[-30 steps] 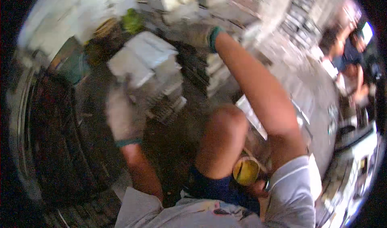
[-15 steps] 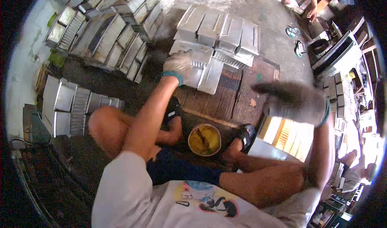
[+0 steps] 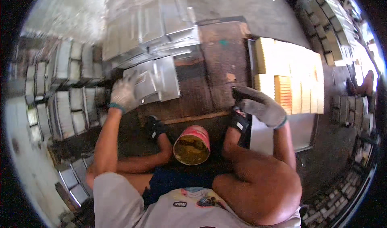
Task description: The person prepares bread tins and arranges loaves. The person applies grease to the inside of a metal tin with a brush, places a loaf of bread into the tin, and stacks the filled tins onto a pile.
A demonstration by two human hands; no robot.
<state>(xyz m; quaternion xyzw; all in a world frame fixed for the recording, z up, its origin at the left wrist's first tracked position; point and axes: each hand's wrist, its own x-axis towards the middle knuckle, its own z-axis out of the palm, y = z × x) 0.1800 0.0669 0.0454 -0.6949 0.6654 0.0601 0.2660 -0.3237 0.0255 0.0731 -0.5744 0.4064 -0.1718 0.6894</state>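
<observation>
My left hand (image 3: 124, 94), in a pale knit glove with a green cuff, is at the left edge of a grey metal tin (image 3: 146, 85). Its fingers look closed on that edge, though motion smears them. Another tin (image 3: 168, 77) lies against it on the right. My right hand (image 3: 264, 108) wears a similar glove, its finger part dark as if stained. Those fingers reach leftward, apart from the thumb, with nothing visible in them. Beside it sit yellow ridged loaves (image 3: 284, 93) on a metal tray (image 3: 300, 125). Between my feet a red bucket (image 3: 192, 144) holds a yellow-brown substance.
A row of metal tins (image 3: 151, 22) stands beyond my left hand on a brown board (image 3: 221, 62). Stacks of tins (image 3: 70, 107) line the left side, and more stacks (image 3: 326, 22) stand at far right. Another person's limb (image 3: 367, 83) shows at the right edge.
The view has swung right and down. My left hand has come nearer along the tins, and the tin by it looks turned. My right hand has lowered to the loaves' near left side.
</observation>
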